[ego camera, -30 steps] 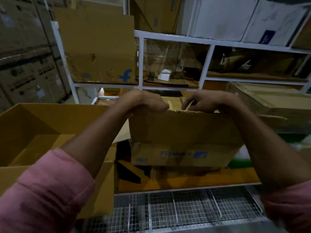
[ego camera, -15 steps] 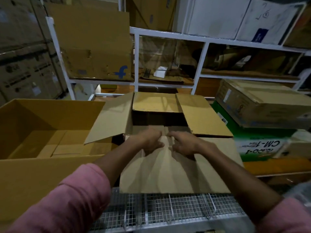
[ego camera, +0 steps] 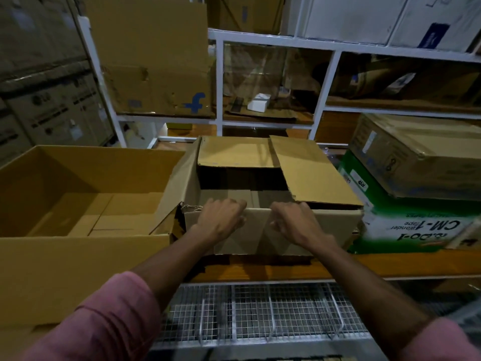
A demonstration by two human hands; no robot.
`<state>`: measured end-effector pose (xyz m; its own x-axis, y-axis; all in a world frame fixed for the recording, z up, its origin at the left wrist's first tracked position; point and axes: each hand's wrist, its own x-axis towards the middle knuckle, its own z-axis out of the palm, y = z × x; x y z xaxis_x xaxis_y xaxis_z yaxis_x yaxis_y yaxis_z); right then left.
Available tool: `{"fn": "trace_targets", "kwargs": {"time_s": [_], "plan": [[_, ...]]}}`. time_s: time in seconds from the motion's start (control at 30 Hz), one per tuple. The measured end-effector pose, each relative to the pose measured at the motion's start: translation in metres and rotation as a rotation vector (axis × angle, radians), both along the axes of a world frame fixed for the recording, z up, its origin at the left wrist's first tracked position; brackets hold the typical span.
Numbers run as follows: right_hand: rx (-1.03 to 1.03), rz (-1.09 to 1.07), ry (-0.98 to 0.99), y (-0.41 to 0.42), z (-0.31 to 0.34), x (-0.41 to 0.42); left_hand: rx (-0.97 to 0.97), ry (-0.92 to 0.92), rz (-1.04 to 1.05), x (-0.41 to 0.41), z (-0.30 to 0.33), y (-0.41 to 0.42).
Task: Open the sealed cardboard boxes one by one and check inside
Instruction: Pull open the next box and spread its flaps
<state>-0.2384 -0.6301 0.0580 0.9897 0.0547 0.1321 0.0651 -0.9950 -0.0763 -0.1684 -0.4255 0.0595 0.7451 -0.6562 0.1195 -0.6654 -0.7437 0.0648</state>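
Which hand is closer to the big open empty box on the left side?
Left. The left hand grips the near edge of the middle box, just beside the big open box. The right hand grips the same edge, farther away.

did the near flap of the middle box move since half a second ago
Yes. The near flap, then spread flat toward the wire mesh shelf, is now folded down against the box front, with left hand and right hand gripping its top edge.

Orange wooden shelf board (ego camera: 390, 264) carries three cartons: large open empty box (ego camera: 86, 246) left, opened cardboard box (ego camera: 260, 230) centre, green-and-white tape carton (ego camera: 406, 227) right. Wire mesh panel (ego camera: 260, 311) adjoins near edge.
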Motion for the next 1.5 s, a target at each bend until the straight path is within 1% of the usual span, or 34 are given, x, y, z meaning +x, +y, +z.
{"fn": "trace_targets", "kwargs": {"time_s": [0.13,0.2,0.27,0.33,0.47,0.57,0.67,0.87,1.03,1.13,1.23,1.33,1.4,1.5], "plan": [[0.071,0.025,0.056,0.001,-0.003,0.005,0.023,0.036,0.014,-0.001,0.001,0.007],[0.138,-0.004,0.04,-0.002,-0.004,0.006,0.065,0.033,0.03,-0.002,0.004,0.005],[0.149,-0.082,-0.031,-0.007,-0.006,0.008,0.07,0.057,0.062,-0.003,0.003,0.0],[0.104,-0.19,-0.129,-0.015,-0.007,0.009,0.026,0.07,0.085,-0.004,-0.001,-0.009],[0.02,-0.347,-0.277,-0.051,-0.006,0.013,-0.052,-0.012,0.083,0.001,-0.008,-0.044],[-0.004,-0.443,-0.226,-0.079,-0.002,0.013,-0.082,-0.015,0.091,0.003,-0.01,-0.07],[-0.008,-0.489,-0.193,-0.103,-0.004,0.009,-0.094,-0.004,0.109,0.005,-0.015,-0.078],[0.07,-0.579,-0.109,-0.122,-0.011,0.012,-0.071,0.018,0.161,0.009,-0.021,-0.076],[0.085,-0.554,-0.113,-0.118,-0.008,0.012,-0.079,0.009,0.159,0.007,-0.02,-0.075],[0.11,-0.437,-0.114,-0.107,-0.008,0.016,-0.097,0.002,0.141,0.006,-0.017,-0.071],[0.16,-0.299,-0.044,-0.084,-0.006,0.026,-0.123,-0.007,0.136,0.009,-0.01,-0.067],[0.232,-0.235,0.013,-0.061,0.0,0.036,-0.117,0.011,0.159,0.02,-0.005,-0.057],[0.246,-0.199,0.062,-0.054,0.001,0.048,-0.117,0.046,0.185,0.033,-0.002,-0.056],[0.227,-0.16,0.203,-0.059,0.004,0.082,-0.079,0.129,0.231,0.058,0.002,-0.064]]}}
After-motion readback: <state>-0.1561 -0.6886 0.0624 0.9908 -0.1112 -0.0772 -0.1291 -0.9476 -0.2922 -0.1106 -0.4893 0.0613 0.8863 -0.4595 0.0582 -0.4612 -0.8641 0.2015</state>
